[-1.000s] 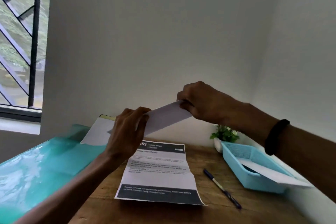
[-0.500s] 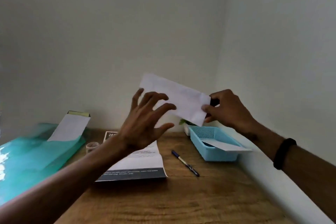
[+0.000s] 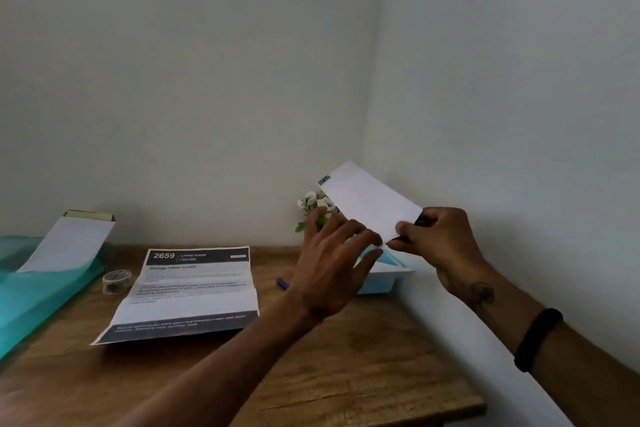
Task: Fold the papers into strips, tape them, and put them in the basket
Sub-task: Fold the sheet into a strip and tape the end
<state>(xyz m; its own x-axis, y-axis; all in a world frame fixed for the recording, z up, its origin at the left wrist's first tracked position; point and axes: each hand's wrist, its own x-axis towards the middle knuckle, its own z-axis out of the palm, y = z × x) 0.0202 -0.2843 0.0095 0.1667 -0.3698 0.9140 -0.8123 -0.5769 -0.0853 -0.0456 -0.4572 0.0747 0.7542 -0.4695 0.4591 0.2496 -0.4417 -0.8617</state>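
Head view: the folded paper strip [image 3: 369,201] is held in the air above the blue basket [image 3: 381,276] at the wooden table's [image 3: 311,374] back right corner, its long axis slanting up-left. The right hand [image 3: 438,241] pinches its lower right end; the left hand [image 3: 332,267], fingers spread, reaches its lower edge. White walls meet behind.
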